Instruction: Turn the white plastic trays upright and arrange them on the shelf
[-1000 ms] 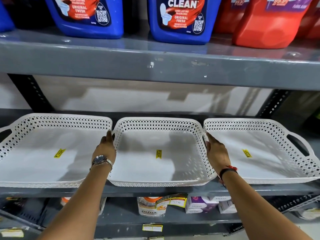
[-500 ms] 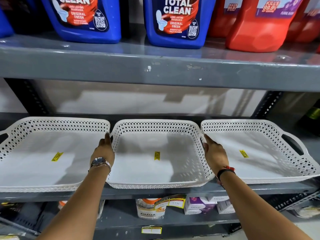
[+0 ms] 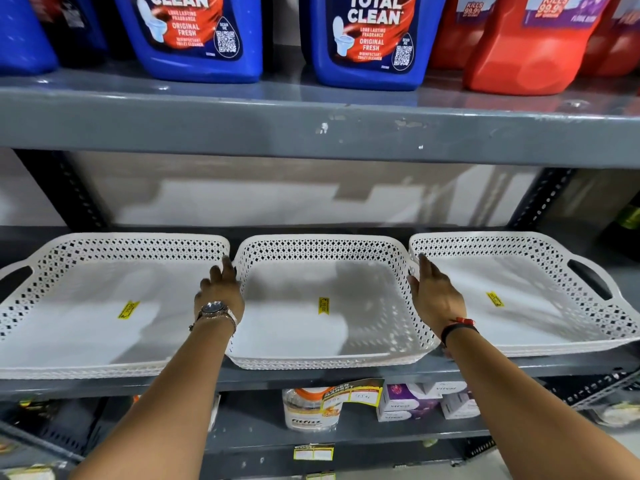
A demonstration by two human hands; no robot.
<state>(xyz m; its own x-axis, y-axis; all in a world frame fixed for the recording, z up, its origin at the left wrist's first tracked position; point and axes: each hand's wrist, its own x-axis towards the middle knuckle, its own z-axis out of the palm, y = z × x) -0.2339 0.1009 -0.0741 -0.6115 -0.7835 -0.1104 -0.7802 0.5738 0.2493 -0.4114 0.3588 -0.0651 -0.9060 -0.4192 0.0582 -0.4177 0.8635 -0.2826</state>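
Three white plastic trays with perforated walls stand upright, side by side, on the grey middle shelf (image 3: pixel 311 374): the left tray (image 3: pixel 104 239), the middle tray (image 3: pixel 318 239) and the right tray (image 3: pixel 502 235). Each has a yellow sticker on its floor. My left hand (image 3: pixel 220 292), slightly blurred, lies in the gap at the middle tray's left side with its fingers stretched forward. At that tray's right side, my right hand (image 3: pixel 436 296) lies flat, fingers straight, thumb near the rim. Neither hand is closed around a tray.
The upper shelf (image 3: pixel 311 129) hangs low over the trays and carries blue cleaner jugs (image 3: pixel 194 36) and red jugs (image 3: pixel 526 53). Below, a lower shelf holds a jar (image 3: pixel 308 410) and small boxes (image 3: pixel 408 400). Black uprights stand at the back corners.
Both hands have slid a little further back along the middle tray's sides and their fingers have straightened. The trays have stayed in place.
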